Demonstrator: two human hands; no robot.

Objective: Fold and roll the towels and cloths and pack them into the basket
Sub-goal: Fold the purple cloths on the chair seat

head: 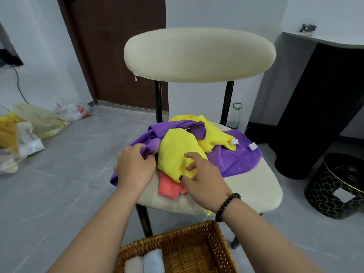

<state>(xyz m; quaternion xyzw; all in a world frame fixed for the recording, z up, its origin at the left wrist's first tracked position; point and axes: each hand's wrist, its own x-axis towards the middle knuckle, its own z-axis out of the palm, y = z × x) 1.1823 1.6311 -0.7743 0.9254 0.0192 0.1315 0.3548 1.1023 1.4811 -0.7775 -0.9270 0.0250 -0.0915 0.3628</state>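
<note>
Two rolled cloths (144,262) already sit in the basket (214,251). On the chair (256,186) behind it, the left hand (135,168) grips purple cloth (236,156); the right hand (201,179), fingers spread, touches yellow cloth (175,148). Most remain unfolded.

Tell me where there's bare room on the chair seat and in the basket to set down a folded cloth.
On the chair seat, the near right corner is bare, bordered by the purple towel and the right hand. The rest is crowded with yellow cloths and a coral cloth. In the basket, the right side is free beside two rolled towels.
</note>
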